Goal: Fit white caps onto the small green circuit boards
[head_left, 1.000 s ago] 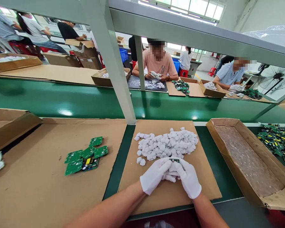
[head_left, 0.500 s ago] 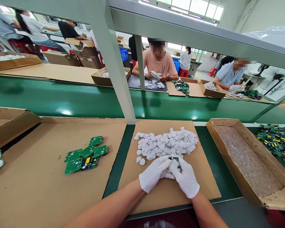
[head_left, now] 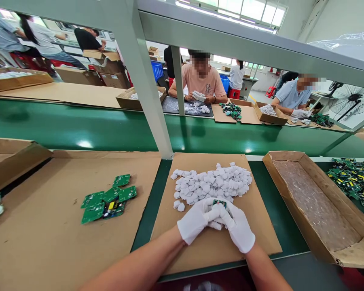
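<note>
Both gloved hands meet low over the cardboard sheet [head_left: 262, 236], close to the body where the work is easiest to see. The left hand [head_left: 194, 220] and right hand [head_left: 238, 228] press together around a small green circuit board [head_left: 219, 203] — only its top edge peeks out between the fingers [head_left: 214, 212], which are clenched on it from both sides. The pile of white pieces [head_left: 212, 184] lies just beyond, within easy reach. More circuit boards [head_left: 107, 200] wait on the left sheet — well apart, sorted from the pile.
</note>
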A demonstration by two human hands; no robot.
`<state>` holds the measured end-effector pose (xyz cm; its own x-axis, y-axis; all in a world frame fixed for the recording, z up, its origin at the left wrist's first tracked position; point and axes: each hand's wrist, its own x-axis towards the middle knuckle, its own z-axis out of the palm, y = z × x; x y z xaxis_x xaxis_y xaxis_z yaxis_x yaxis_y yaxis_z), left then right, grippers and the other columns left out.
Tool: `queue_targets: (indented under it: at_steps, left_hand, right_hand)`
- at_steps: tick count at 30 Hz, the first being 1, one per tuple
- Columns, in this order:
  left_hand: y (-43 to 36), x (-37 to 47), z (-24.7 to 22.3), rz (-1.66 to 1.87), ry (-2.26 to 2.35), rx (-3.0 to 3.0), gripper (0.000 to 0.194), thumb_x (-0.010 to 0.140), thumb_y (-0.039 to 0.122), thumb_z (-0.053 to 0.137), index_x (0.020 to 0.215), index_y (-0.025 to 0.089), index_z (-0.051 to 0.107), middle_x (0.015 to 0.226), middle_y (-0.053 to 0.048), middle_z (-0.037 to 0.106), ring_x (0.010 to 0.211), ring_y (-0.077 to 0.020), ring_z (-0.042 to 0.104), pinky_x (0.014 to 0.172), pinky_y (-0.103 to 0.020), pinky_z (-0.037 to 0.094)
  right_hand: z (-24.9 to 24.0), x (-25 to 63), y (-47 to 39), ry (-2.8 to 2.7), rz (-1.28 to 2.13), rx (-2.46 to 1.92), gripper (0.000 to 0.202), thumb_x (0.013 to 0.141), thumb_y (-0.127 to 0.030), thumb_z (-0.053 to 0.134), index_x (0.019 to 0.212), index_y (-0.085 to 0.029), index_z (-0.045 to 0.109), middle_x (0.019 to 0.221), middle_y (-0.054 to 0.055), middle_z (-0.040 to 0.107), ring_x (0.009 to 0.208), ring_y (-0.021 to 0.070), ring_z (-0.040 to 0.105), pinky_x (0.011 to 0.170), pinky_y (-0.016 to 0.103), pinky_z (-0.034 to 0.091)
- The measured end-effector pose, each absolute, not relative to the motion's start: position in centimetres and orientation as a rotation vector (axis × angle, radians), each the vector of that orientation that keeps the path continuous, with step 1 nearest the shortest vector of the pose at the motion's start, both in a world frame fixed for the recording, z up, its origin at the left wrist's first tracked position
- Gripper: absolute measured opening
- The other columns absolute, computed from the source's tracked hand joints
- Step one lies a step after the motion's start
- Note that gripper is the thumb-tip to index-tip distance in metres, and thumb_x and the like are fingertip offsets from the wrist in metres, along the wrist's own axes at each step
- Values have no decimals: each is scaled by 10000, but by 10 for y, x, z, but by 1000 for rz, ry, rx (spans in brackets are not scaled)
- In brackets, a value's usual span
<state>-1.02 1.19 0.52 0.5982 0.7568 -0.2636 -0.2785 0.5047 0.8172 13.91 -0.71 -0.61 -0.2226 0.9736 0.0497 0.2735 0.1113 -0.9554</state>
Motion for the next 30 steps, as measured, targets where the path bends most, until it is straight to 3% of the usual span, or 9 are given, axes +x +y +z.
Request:
queue_targets:
  at_steps: [12, 16, 21, 30]
  left_hand:
    - [10, -8, 6, 707, 553, 715, 314, 775, 366, 625, 983, 134, 583, 849, -94, 650, 723, -143, 640, 662, -240, 498]
    - [10, -10, 4, 697, 561, 705, 271, 781, 368, 615, 911, 131, 599, 799, -71, 616, 730, -162, 646, 623, -229, 497]
    - [11, -10, 7, 640, 556, 747, 352, 801, 365, 591, 1074, 143, 587, 905, -109, 631, 771, -165, 644, 616, -216, 493]
    - [8, -8, 1, 734, 505, 657, 401, 801, 423, 570, 1079, 135, 599, 933, -137, 655, 782, -188, 641, 665, -274, 487]
  right_hand:
    - [-4, 140, -8, -1554, 1143, -1217, 380, 915, -442, 419, 1186, -241, 595, 1134, 30, 648, 1055, 212, 581, 946, 331, 443]
    - [-9, 141, -6, -1520, 1161, -1181, 441, 934, -464, 337, 1177, -217, 610, 1118, 48, 656, 1059, 228, 578, 959, 375, 436]
    - [-11, 140, -6, -1503, 1135, -1282, 400, 897, -463, 445, 1164, -219, 616, 1057, 50, 683, 996, 221, 614, 899, 335, 478]
    - [-14, 142, -6, -1542, 1093, -1246, 419, 928, -456, 365, 1162, -204, 605, 1081, 49, 668, 1018, 212, 597, 919, 328, 462]
